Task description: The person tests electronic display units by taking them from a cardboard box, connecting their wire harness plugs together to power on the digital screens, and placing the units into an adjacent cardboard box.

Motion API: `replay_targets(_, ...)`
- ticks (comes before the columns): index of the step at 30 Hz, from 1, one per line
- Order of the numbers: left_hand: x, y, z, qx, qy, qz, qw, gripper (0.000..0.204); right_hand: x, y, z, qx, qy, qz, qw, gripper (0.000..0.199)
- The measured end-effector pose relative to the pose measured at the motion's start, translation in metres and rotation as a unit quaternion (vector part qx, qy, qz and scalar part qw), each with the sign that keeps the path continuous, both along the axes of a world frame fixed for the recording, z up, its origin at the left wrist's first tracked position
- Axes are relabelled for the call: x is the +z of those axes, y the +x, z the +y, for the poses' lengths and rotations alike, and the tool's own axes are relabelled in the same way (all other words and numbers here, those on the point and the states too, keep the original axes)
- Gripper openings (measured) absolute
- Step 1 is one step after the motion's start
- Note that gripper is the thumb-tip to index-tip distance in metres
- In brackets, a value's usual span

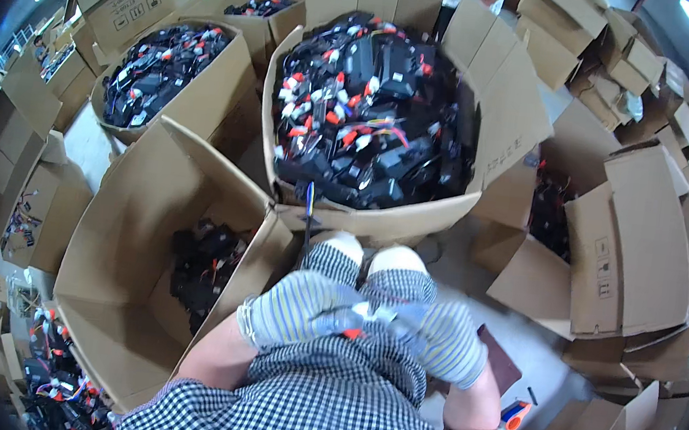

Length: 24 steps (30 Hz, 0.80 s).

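Note:
My left hand (300, 308), in a grey striped work glove, is closed just above my lap. Across from it my right hand (445, 339), gloved the same way, is closed too. Between the fingertips of both hands is a small white plastic connector (363, 309), with a bit of red showing below it. The fingers cover most of the piece, so its full shape is hidden. Straight ahead stands a large cardboard box (377, 225) heaped with black electronic modules (394, 76) that have red and white connectors and coloured wires.
At left, an open carton (123, 215) holds a few black modules (208, 259). Farther back is another full box (238, 67). A blue-handled tool (310, 198) stands at the front box's edge. On the right are open cartons (647, 241) and an orange ring-shaped item (517, 417).

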<state>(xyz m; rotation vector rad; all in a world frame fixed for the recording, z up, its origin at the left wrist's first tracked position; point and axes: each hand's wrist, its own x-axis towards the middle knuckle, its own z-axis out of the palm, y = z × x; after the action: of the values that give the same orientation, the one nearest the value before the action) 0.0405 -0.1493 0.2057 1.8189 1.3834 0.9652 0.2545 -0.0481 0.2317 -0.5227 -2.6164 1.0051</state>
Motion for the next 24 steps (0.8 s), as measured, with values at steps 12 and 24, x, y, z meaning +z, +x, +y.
replay_targets(12,-0.024,0.005,-0.022,-0.019,-0.152,-0.104,0.983,0.031,-0.049,-0.006,0.003,0.129,-0.221,-0.002,0.967,0.026)
replay_targets(24,-0.055,0.013,-0.041,0.025,-0.303,-0.256,0.918,0.029,-0.080,-0.016,0.010,0.235,-0.246,0.011,0.940,0.020)
